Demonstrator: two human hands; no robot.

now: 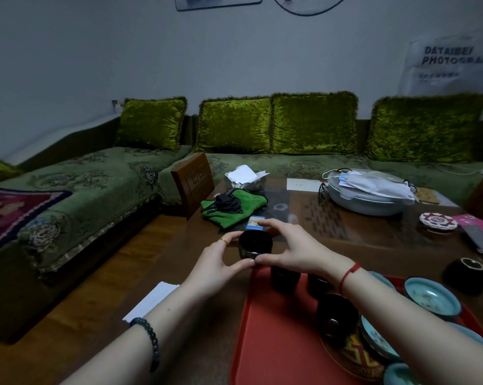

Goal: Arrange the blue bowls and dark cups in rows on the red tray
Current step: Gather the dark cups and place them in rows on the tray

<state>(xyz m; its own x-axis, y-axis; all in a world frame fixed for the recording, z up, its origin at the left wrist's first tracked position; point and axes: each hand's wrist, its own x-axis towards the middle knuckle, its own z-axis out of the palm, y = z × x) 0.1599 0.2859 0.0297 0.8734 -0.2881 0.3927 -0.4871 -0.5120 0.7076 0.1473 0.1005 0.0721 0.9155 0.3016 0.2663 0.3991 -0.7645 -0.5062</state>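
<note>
I hold a dark cup [255, 243] between both hands just past the far left corner of the red tray [273, 337]. My left hand [221, 259] wraps its left side and my right hand [287, 245] its right side, thumbs touching below it. On the tray stand more dark cups [337, 315] [285, 279] and several blue bowls [432, 297] along its right side. Another dark cup [465, 275] sits upside down on the table, right of the tray.
The wooden table [359, 234] carries a green cloth [234, 208] with a black cable, a small blue card [254, 223], a grey lidded dish [369, 194] with masks, a patterned lid [438, 222] and a remote [480, 240]. A green sofa runs behind and left.
</note>
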